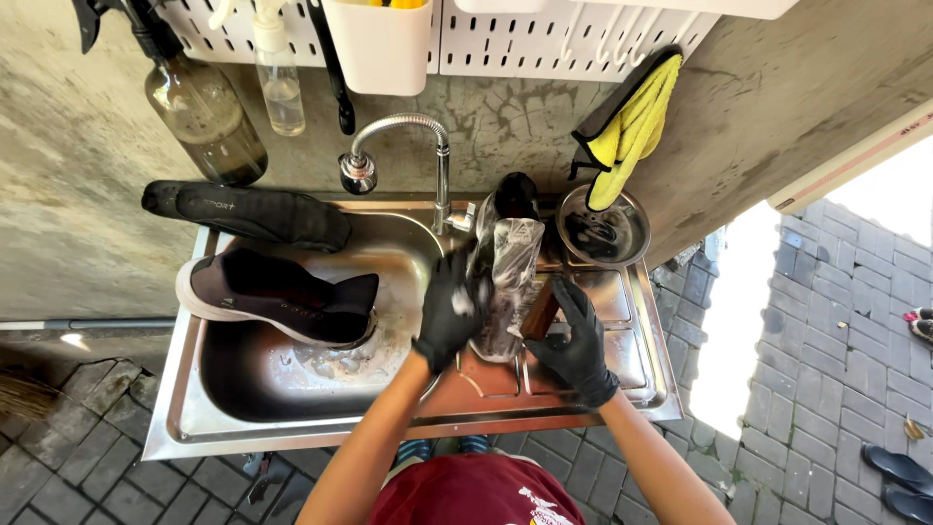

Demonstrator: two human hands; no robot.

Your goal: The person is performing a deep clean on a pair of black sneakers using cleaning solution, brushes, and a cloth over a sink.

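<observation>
The left hand (449,309) covers part of the soapy shoe (507,282), its lather blurring the surface. At twelve o'clock the white bin (381,44) and pegboard rack (544,39) are cut off by the top edge; at eleven, the spray bottle's (199,102) trigger too.

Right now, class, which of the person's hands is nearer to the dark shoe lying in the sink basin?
Left. The left hand is at the basin's right edge, just right of the shoe, scrubbing a soapy insole. The right hand is farther right, over the drainboard.
</observation>
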